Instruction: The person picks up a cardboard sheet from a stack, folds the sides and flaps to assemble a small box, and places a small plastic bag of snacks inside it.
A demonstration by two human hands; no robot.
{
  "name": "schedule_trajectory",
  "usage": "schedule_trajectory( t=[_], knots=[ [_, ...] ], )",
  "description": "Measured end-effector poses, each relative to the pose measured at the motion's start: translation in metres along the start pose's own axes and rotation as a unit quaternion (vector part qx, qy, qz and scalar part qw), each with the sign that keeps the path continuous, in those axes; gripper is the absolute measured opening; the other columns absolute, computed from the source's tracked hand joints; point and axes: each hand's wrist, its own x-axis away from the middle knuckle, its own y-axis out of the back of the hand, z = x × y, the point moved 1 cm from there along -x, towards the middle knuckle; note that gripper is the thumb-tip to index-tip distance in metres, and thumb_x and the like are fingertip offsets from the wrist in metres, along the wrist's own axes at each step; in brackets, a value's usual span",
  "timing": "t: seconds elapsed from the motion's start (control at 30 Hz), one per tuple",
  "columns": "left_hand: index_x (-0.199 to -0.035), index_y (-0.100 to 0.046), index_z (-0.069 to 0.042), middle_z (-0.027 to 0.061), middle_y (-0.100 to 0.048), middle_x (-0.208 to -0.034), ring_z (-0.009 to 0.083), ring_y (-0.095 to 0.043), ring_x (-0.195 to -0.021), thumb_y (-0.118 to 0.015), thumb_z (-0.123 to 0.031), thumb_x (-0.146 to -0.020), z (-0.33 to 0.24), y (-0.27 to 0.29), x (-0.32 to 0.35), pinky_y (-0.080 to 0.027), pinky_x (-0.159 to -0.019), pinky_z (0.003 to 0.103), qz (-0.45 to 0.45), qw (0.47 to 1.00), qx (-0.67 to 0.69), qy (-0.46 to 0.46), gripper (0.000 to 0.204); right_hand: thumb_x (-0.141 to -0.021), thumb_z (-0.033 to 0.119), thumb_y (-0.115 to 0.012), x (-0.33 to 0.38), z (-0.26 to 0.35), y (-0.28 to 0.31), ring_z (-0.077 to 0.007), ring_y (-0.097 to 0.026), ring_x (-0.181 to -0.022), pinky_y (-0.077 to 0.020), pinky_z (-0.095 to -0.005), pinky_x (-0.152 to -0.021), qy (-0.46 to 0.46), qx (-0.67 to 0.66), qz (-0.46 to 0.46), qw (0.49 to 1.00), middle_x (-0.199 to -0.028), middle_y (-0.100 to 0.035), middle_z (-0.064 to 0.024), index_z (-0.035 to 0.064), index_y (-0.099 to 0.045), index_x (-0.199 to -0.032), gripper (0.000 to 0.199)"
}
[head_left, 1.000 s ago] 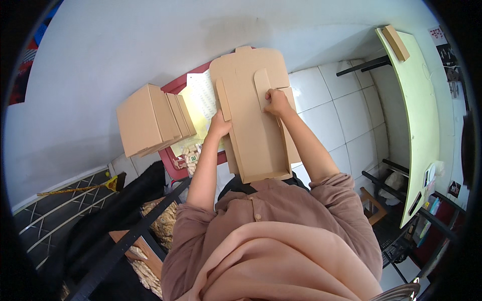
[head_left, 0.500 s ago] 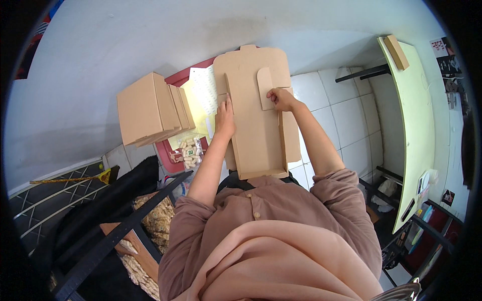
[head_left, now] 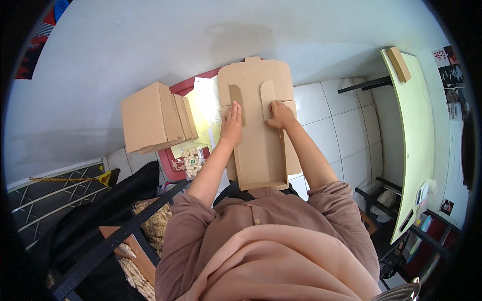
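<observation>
The left hand [head_left: 231, 126] has tipped a flap [head_left: 238, 94] into the open box [head_left: 260, 148].

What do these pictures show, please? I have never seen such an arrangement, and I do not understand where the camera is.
There is no machine: these are one person's bare hands. Every picture comes from one wide fisheye camera worn on the head, looking down, so straight edges look bent. The left hand rests with straight fingers at the left flap of an open cardboard box. The right hand is bent at the right flap; whether it grips is unclear. On the red surface are papers and a clear packet; brown boxes stand nearby.
</observation>
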Motion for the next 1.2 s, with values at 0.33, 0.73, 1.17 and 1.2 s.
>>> schedule_trajectory(
  t=[0.33, 0.73, 1.17, 1.2],
  knots=[
    [-0.125, -0.026, 0.006, 0.0267, -0.033, -0.128, 0.0373, -0.035, -0.117, -0.045, -0.001, -0.073, 0.010, 0.008, -0.011, -0.032, -0.096, 0.039, -0.165, 0.911, 0.359, 0.119, 0.056, -0.062, 0.014, -0.069, -0.040, 0.027, 0.007, -0.0274, -0.057, -0.092, -0.0476, -0.0358, -0.076, 0.128, 0.099, 0.048, 0.986, -0.100, -0.055, -0.0115, 0.0127, -0.039, -0.121, 0.066],
    [-0.123, -0.032, 0.007, 0.0274, -0.043, -0.118, 0.0384, -0.041, -0.111, -0.041, -0.001, -0.076, 0.028, -0.011, -0.015, -0.033, -0.095, 0.039, -0.196, 0.876, 0.418, 0.137, 0.049, -0.053, 0.018, -0.080, -0.078, 0.069, 0.019, -0.0219, -0.059, -0.091, -0.0493, -0.0306, -0.071, 0.188, 0.271, 0.166, 0.929, -0.101, -0.057, -0.0083, 0.0351, -0.011, -0.137, 0.110],
    [-0.124, -0.026, 0.010, 0.0280, -0.035, -0.118, 0.0405, -0.035, -0.112, -0.041, 0.001, -0.075, 0.021, -0.010, -0.016, -0.029, -0.098, 0.040, -0.193, 0.917, 0.334, 0.103, 0.052, -0.050, 0.033, -0.081, -0.087, 0.070, 0.007, -0.0226, -0.063, -0.078, -0.0508, -0.0297, -0.064, 0.278, 0.359, 0.150, 0.878, -0.088, -0.060, -0.0105, 0.0284, -0.011, -0.138, 0.112],
    [-0.124, -0.026, 0.010, 0.0283, -0.034, -0.119, 0.0408, -0.034, -0.112, -0.042, 0.002, -0.074, 0.020, -0.009, -0.016, -0.029, -0.098, 0.041, -0.186, 0.919, 0.334, 0.100, 0.052, -0.050, 0.034, -0.081, -0.088, 0.071, 0.008, -0.0225, -0.063, -0.077, -0.0509, -0.0298, -0.063, 0.282, 0.360, 0.151, 0.876, -0.087, -0.060, -0.0100, 0.0280, -0.011, -0.138, 0.112]
  ],
)
